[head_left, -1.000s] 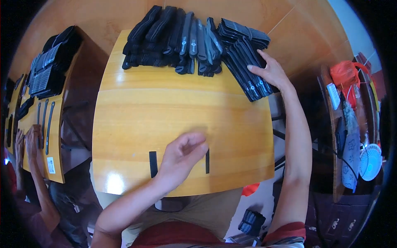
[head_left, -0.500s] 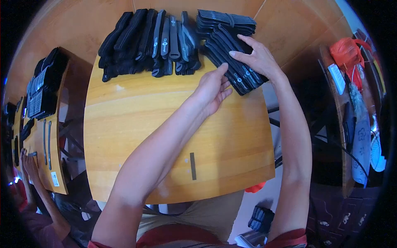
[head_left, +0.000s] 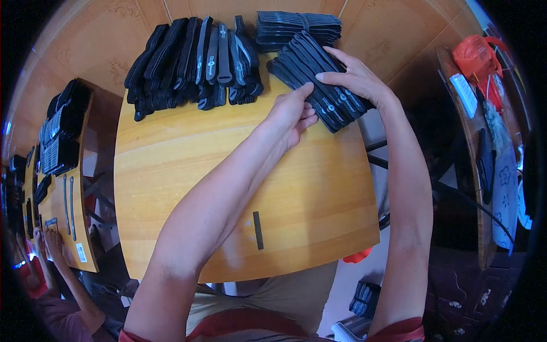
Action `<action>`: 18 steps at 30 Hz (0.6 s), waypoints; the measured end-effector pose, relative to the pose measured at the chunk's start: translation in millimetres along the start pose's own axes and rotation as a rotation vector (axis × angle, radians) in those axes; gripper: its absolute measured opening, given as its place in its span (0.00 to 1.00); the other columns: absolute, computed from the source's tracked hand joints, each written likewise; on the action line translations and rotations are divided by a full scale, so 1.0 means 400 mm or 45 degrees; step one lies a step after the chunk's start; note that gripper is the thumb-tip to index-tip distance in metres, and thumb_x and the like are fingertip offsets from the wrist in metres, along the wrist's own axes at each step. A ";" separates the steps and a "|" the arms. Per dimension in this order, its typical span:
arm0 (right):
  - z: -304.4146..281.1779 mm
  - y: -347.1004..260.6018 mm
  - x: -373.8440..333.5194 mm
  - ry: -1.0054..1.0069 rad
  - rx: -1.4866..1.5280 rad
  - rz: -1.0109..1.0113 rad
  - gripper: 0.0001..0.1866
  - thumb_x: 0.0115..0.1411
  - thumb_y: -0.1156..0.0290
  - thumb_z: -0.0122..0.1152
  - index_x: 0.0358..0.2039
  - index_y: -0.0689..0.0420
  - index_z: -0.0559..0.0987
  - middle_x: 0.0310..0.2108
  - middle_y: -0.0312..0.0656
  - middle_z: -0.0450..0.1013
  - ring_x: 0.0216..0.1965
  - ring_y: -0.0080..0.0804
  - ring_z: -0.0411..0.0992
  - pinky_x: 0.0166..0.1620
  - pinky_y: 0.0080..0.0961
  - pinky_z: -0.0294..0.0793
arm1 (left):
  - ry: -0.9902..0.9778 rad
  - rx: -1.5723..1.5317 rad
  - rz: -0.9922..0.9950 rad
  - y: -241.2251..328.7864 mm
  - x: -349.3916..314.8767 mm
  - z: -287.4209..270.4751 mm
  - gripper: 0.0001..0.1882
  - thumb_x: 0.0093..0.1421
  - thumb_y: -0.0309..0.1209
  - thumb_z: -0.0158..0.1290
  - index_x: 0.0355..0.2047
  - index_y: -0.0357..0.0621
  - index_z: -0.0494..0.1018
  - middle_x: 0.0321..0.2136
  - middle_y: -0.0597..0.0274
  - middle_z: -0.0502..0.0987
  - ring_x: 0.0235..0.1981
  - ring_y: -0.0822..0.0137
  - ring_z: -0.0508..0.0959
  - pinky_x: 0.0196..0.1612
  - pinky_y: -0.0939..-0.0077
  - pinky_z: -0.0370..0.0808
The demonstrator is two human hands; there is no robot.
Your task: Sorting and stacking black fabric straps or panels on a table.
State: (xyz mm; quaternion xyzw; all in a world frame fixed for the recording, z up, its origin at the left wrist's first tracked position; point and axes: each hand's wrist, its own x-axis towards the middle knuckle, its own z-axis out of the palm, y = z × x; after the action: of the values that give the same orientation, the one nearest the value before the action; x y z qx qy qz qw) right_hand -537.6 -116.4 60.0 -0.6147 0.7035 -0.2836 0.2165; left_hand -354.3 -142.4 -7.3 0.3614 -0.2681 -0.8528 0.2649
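Observation:
At the far right of the wooden table point(head_left: 188, 188), a slanted stack of black fabric straps point(head_left: 319, 82) with rounded ends and pale printed marks lies between my hands. My left hand point(head_left: 290, 114) grips its near left edge, thumb against the straps and the other fingers curled beside them. From the right, my right hand point(head_left: 356, 82) clasps the stack, thumb across its top and fingers at its far side; part of that grip is hidden. Behind it sits a bundle of straps point(head_left: 299, 28) tied round the middle. Several piles of loose black straps point(head_left: 194, 60) line the far left edge.
A short dark strip point(head_left: 258, 231) lies near the table's front. To the left, a co-worker's hands point(head_left: 48, 242) work at another table with black bundles point(head_left: 60, 128). A shelf at right holds a red bag point(head_left: 476, 60). A dark bundle point(head_left: 364, 299) lies low between my arms.
The view has shifted slightly, so the table's piles appear a little further left. Both my hands keep hold of the strap stack, with little change in grip. The co-worker's hands have moved.

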 end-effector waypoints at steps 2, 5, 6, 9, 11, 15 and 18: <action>-0.009 -0.003 -0.033 -0.043 0.115 0.050 0.47 0.55 0.52 0.72 0.71 0.56 0.64 0.61 0.51 0.72 0.59 0.36 0.73 0.62 0.31 0.71 | -0.025 0.054 0.022 -0.017 -0.009 -0.003 0.14 0.66 0.42 0.59 0.37 0.48 0.69 0.29 0.67 0.69 0.30 0.70 0.70 0.36 0.71 0.76; 0.001 -0.001 -0.102 -0.131 0.391 0.127 0.41 0.60 0.56 0.67 0.70 0.57 0.65 0.59 0.48 0.74 0.56 0.33 0.74 0.60 0.29 0.73 | 0.051 0.115 0.220 -0.052 -0.075 0.018 0.16 0.66 0.41 0.61 0.33 0.48 0.67 0.28 0.68 0.72 0.28 0.74 0.72 0.31 0.74 0.75; 0.000 0.000 -0.132 -0.160 0.538 0.158 0.38 0.62 0.57 0.65 0.69 0.59 0.67 0.56 0.47 0.75 0.53 0.31 0.76 0.57 0.27 0.75 | 0.002 0.145 0.331 -0.068 -0.093 0.019 0.17 0.65 0.41 0.62 0.32 0.48 0.66 0.28 0.67 0.74 0.27 0.74 0.73 0.29 0.75 0.74; 0.031 -0.011 -0.223 -0.121 0.753 0.312 0.28 0.65 0.59 0.64 0.60 0.62 0.74 0.49 0.42 0.79 0.46 0.27 0.77 0.52 0.26 0.76 | -0.056 0.275 0.517 -0.105 -0.159 -0.004 0.19 0.63 0.40 0.65 0.31 0.46 0.64 0.27 0.67 0.75 0.27 0.76 0.74 0.26 0.75 0.73; 0.058 -0.043 -0.277 -0.152 0.901 0.350 0.26 0.66 0.59 0.62 0.59 0.62 0.75 0.48 0.42 0.79 0.46 0.26 0.77 0.51 0.25 0.77 | -0.076 0.391 0.591 -0.127 -0.191 -0.033 0.20 0.61 0.38 0.67 0.33 0.44 0.64 0.30 0.61 0.74 0.26 0.76 0.74 0.25 0.76 0.72; 0.094 -0.078 -0.361 -0.094 1.002 0.352 0.25 0.67 0.60 0.61 0.58 0.63 0.75 0.47 0.42 0.78 0.45 0.26 0.77 0.50 0.24 0.77 | 0.007 0.501 0.699 -0.185 -0.262 -0.076 0.23 0.59 0.39 0.69 0.37 0.42 0.65 0.40 0.53 0.68 0.29 0.74 0.74 0.29 0.78 0.73; 0.125 -0.090 -0.399 -0.106 1.032 0.309 0.26 0.68 0.61 0.60 0.60 0.63 0.73 0.48 0.42 0.78 0.46 0.26 0.77 0.51 0.24 0.77 | -0.081 0.201 0.651 -0.207 -0.314 -0.105 0.24 0.58 0.40 0.70 0.38 0.42 0.65 0.39 0.54 0.68 0.30 0.74 0.72 0.31 0.75 0.74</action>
State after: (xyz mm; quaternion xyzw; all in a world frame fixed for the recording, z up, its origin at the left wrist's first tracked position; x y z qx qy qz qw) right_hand -454.1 31.4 39.8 -0.4036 0.5930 -0.4845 0.5007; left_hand -268.7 -13.2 -26.4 0.2746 -0.4245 -0.7455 0.4343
